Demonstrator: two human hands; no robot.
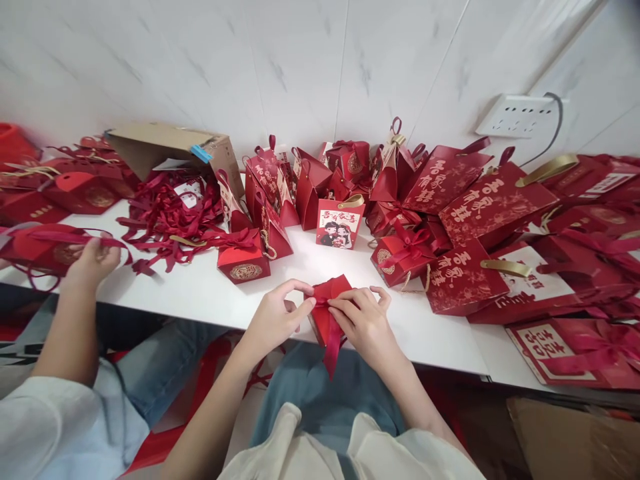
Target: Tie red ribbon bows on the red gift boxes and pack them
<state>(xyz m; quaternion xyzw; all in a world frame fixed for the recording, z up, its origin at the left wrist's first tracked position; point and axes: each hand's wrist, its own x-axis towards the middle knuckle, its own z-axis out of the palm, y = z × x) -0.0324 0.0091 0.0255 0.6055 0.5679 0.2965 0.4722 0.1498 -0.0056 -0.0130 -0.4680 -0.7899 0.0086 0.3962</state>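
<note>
A small red gift box (342,285) lies at the front edge of the white table, in front of me. Around it runs a dark red ribbon (332,347), one tail hanging past the table edge. My left hand (286,308) pinches the ribbon at the box's top with thumb and forefinger. From the other side, my right hand (364,319) pinches the ribbon close to the same spot, so the fingers partly hide the knot area. Just beyond stands a little box with a cartoon couple (339,225). Left of it sits a red box with a gold emblem (244,261).
On the left, a co-worker's hand (93,263) holds a ribbon over another red box (35,250). A cardboard carton (173,141) spills loose ribbons (175,213). Finished-looking boxes (447,177) crowd the right side. A power strip (517,117) is by the wall.
</note>
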